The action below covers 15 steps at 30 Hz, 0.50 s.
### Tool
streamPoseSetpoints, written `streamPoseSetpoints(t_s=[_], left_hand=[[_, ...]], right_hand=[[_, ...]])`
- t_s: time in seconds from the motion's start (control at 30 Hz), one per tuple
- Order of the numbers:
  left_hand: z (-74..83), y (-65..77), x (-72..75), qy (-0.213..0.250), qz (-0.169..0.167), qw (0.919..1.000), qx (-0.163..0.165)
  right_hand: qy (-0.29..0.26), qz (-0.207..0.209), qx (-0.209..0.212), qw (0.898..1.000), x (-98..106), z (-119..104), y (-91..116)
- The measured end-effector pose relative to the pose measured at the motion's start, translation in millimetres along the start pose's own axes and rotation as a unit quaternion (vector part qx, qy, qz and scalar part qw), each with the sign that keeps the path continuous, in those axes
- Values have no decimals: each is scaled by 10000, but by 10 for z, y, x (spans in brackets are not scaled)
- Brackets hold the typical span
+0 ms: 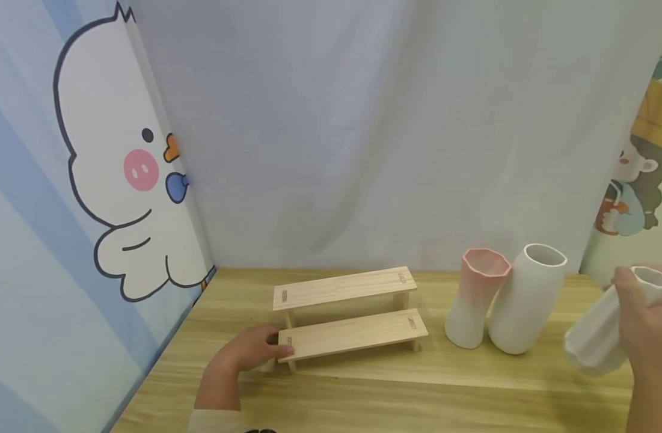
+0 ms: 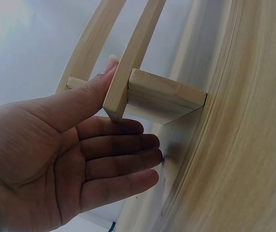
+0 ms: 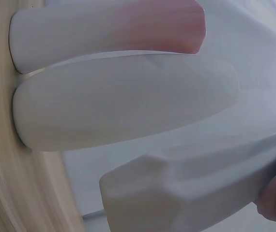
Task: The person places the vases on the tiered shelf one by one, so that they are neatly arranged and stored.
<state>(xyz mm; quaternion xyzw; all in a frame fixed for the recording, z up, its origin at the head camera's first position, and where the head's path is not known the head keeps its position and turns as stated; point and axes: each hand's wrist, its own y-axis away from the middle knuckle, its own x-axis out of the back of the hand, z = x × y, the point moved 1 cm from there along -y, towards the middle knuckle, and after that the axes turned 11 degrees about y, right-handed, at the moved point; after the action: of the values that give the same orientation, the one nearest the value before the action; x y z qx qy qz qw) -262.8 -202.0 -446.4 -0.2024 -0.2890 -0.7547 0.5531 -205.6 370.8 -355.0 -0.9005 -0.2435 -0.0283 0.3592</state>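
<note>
A two-tier light wooden stand is on the table, its back board higher than the front one. My left hand pinches the left end of the front board, thumb over its top and index finger just under its edge; the other fingers extend below in the left wrist view. At the far right, my right hand grips a white faceted vase near its rim. That vase tilts, its base leaning left, held close over the table. Part of the right hand is cut off by the frame.
Left of the held vase stand a smooth white vase and a pink-to-white vase, side by side on the wood-grain table. A pale curtain hangs behind, and a printed cloth with a cartoon duck borders the left.
</note>
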Motion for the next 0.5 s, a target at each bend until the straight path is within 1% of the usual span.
streamPoseSetpoints(t_s=[0.1, 0.17, 0.37, 0.4, 0.5], left_hand=[[-14, 6, -8, -2, -8, 10000, 45], [-22, 4, -11, -18, 0, 10000, 55], [-34, -8, -10, 16, 5, 10000, 81], [-35, -9, -9, 19, 3, 10000, 80], [-38, -9, -12, -12, -5, 10000, 50]], right_hand=[[-30, 47, 238, 9997, 6, -21, 6], [-85, 26, 274, 9996, 14, -51, 11], [-560, -224, 411, 9973, 43, -158, 18], [-653, -261, 418, 9967, 47, -174, 19], [-700, -369, 311, 9964, 63, -218, 28]])
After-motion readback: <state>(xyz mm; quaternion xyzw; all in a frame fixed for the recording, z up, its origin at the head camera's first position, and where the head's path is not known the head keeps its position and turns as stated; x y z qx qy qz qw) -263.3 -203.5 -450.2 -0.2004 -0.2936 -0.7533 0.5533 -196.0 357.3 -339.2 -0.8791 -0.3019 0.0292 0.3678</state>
